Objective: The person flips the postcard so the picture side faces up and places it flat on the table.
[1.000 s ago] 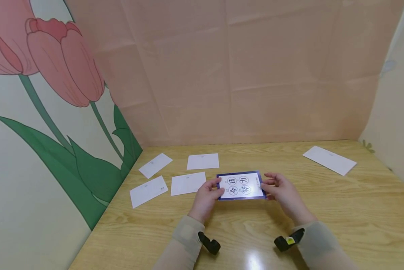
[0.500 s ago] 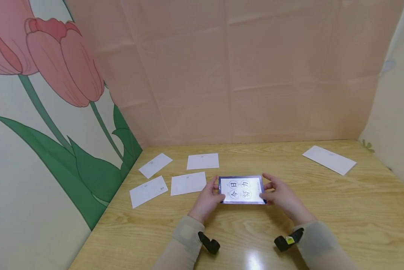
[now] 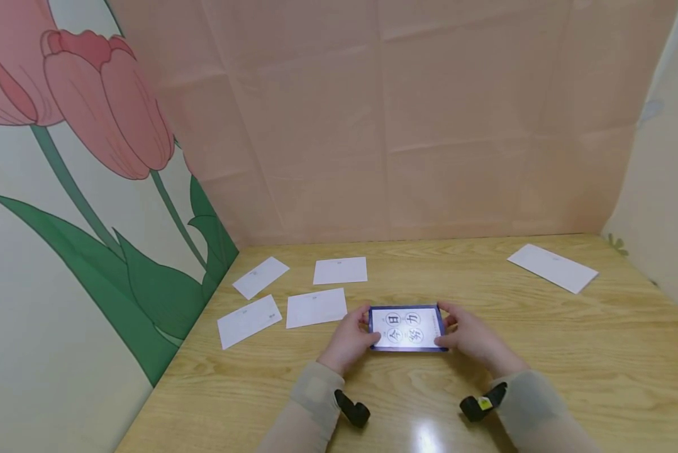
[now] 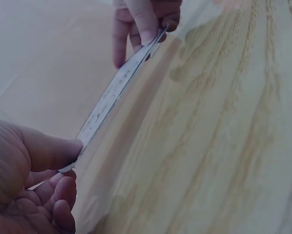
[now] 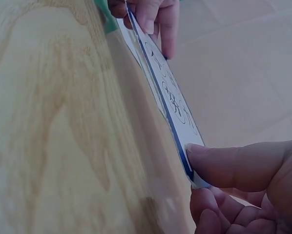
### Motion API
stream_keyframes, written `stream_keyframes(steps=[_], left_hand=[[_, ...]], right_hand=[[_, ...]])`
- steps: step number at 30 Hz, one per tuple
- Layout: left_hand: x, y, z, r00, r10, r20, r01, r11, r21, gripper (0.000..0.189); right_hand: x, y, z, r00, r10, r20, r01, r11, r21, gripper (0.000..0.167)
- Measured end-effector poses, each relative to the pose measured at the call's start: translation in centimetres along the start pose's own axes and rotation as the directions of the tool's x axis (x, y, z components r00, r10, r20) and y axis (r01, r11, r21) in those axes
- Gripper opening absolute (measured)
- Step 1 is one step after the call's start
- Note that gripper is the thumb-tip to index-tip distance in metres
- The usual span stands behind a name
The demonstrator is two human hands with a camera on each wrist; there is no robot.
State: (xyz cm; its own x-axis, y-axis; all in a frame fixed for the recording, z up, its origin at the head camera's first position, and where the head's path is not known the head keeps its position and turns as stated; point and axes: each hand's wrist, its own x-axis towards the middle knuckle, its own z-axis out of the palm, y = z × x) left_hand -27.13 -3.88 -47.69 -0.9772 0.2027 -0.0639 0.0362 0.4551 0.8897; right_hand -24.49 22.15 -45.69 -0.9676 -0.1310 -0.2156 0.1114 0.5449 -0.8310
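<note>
A white card with a blue border (image 3: pixel 409 343) is held level between both hands, its printed face with circled characters turned up. My left hand (image 3: pixel 348 340) pinches the card's left end, thumb on top and fingers beneath. At the opposite end my right hand (image 3: pixel 475 338) pinches it the same way. In the left wrist view the card (image 4: pixel 107 100) appears nearly edge-on, a little above the wooden surface. From the right wrist view the card (image 5: pixel 168 97) shows its blue edge and characters, the right thumb (image 5: pixel 234 163) pressing its near corner.
Several white cards lie on the wooden table (image 3: pixel 248 390) to the left, the nearest card (image 3: pixel 316 308) close to my left hand. Another white card (image 3: pixel 553 268) lies at the far right. A pink cloth (image 3: pixel 384 126) hangs behind; a tulip-painted panel (image 3: pixel 90 220) stands left.
Both hands have brought the bordered card slightly down and nearer to me, keeping their hold at its two ends. The cards on the table have not moved.
</note>
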Motion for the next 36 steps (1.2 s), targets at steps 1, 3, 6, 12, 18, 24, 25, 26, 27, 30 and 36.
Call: stream_keyframes(steps=[1, 3, 6, 12, 18, 24, 25, 26, 27, 30, 36], left_hand=[[-0.04, 0.00, -0.01, 1.000, 0.002, 0.000, -0.002, 1.000, 0.016, 0.064], [-0.13, 0.01, -0.03, 1.000, 0.009, 0.003, -0.009, 0.999, 0.035, 0.063], [-0.25, 0.01, -0.01, 1.000, 0.013, 0.015, -0.014, 0.999, 0.051, 0.061], [-0.28, -0.13, 0.10, 0.999, 0.017, 0.028, -0.020, 0.995, 0.098, 0.056], [-0.24, -0.32, 0.24, 1.000, 0.001, 0.023, -0.005, 0.985, 0.172, 0.053], [-0.26, -0.24, 0.23, 1.000, -0.004, 0.016, 0.001, 0.983, 0.184, 0.048], [-0.28, -0.21, 0.21, 1.000, -0.003, 0.015, 0.000, 0.982, 0.186, 0.047], [-0.29, -0.19, 0.19, 1.000, -0.002, 0.015, 0.000, 0.982, 0.190, 0.046], [-0.28, -0.18, 0.18, 1.000, 0.000, 0.015, -0.003, 0.981, 0.196, 0.045], [-0.24, -0.19, 0.18, 1.000, 0.001, 0.018, -0.005, 0.978, 0.206, 0.044], [-0.27, -0.25, 0.25, 1.000, -0.005, 0.005, 0.004, 0.978, 0.208, 0.044]], right_hand=[[0.02, 0.03, 0.03, 1.000, 0.002, 0.001, -0.002, 1.000, -0.006, 0.084], [0.05, 0.12, 0.12, 1.000, 0.001, -0.001, -0.001, 1.000, -0.028, 0.083], [0.08, 0.23, 0.29, 1.000, -0.003, -0.011, 0.002, 0.998, -0.065, 0.081], [0.17, 0.34, 0.48, 0.999, -0.021, -0.029, 0.018, 0.994, -0.111, 0.073], [0.01, 0.10, 0.53, 0.999, -0.014, -0.038, 0.010, 0.994, -0.112, 0.068], [0.00, -0.06, 0.45, 0.999, -0.020, -0.032, 0.016, 0.992, -0.126, 0.065], [0.02, -0.06, 0.44, 0.999, -0.021, -0.031, 0.017, 0.991, -0.130, 0.064], [0.04, -0.05, 0.45, 0.999, -0.023, -0.032, 0.019, 0.991, -0.134, 0.063], [0.04, -0.02, 0.45, 0.999, -0.023, -0.032, 0.019, 0.990, -0.137, 0.063], [0.02, 0.02, 0.43, 1.000, -0.007, -0.030, 0.003, 0.991, -0.136, 0.063], [-0.14, -0.06, 0.38, 1.000, 0.013, -0.028, -0.016, 0.992, -0.128, 0.061]])
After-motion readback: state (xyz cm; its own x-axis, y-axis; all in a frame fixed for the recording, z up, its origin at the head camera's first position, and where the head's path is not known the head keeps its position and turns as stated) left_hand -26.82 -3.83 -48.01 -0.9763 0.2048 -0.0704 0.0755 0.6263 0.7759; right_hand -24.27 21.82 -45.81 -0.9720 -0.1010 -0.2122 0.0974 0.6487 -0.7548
